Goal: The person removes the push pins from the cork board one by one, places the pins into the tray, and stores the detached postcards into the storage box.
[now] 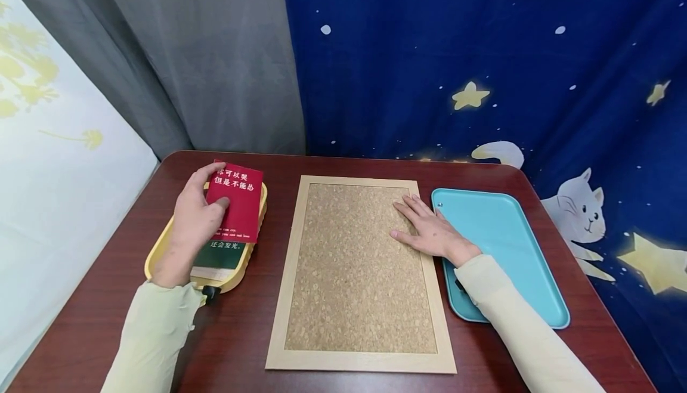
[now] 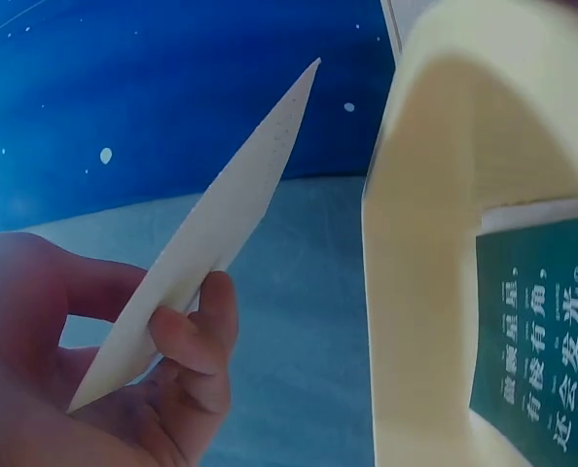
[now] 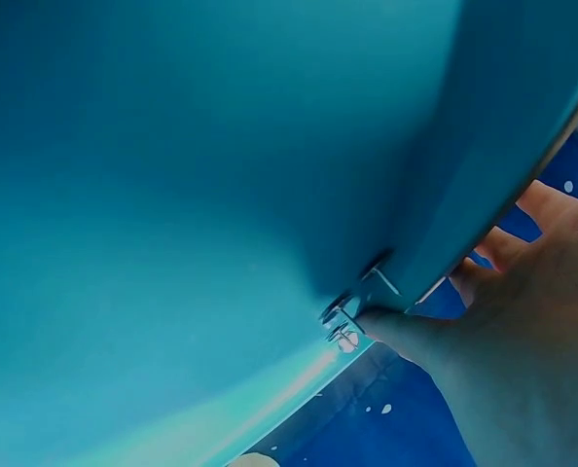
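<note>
A red card (image 1: pixel 241 211) with white lettering is pinched between the thumb and fingers of my left hand (image 1: pixel 195 214). In the left wrist view the plain pale back of the card (image 2: pixel 206 229) shows, tilted, with fingertips behind it. Below it, a green card (image 1: pixel 221 254) with white writing lies in a yellow basket (image 1: pixel 154 250). My right hand (image 1: pixel 429 232) rests with spread fingers on the right edge of a wood-framed corkboard (image 1: pixel 365 279), holding nothing.
Right of the corkboard lies a light blue tray (image 1: pixel 510 244), partly under my right forearm. Small clear pins (image 3: pixel 343 316) sit in its corner near my right hand. The brown table (image 1: pixel 236 345) has curtains behind it.
</note>
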Demonstrator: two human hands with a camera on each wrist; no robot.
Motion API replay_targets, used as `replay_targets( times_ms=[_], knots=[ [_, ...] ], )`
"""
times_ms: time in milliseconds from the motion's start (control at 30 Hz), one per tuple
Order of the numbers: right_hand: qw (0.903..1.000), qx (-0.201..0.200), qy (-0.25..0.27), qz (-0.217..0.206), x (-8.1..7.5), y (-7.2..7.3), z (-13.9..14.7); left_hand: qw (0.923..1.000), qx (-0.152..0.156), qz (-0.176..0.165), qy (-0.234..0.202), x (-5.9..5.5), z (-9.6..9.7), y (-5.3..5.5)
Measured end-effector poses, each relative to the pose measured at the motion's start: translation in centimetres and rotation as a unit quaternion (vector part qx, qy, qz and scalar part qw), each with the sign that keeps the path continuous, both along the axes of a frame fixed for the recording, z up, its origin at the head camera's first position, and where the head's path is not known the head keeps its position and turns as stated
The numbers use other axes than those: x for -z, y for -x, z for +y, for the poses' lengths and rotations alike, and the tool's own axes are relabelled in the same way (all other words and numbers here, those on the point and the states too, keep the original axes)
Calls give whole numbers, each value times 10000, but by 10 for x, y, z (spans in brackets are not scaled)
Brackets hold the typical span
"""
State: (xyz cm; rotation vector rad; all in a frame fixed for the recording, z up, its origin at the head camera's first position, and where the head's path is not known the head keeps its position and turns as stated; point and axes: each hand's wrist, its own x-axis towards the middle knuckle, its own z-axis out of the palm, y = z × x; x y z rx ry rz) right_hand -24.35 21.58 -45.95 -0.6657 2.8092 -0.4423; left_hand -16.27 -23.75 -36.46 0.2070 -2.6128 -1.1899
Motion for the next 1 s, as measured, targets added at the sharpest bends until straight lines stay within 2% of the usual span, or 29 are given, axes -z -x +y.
replay_targets(
  times_ms=[233,733,1000],
  knots=[
    [10000,-11,2,0,-2,0,0,9997,13,-52,232,1,-9,-3],
    [10000,20,15,-16,1,0,1,9959,-106,-745,509,12,-26,-7],
    [10000,15,42,-12,3,0,1,9914,153,-1140,624,19,-34,-9]
  ],
)
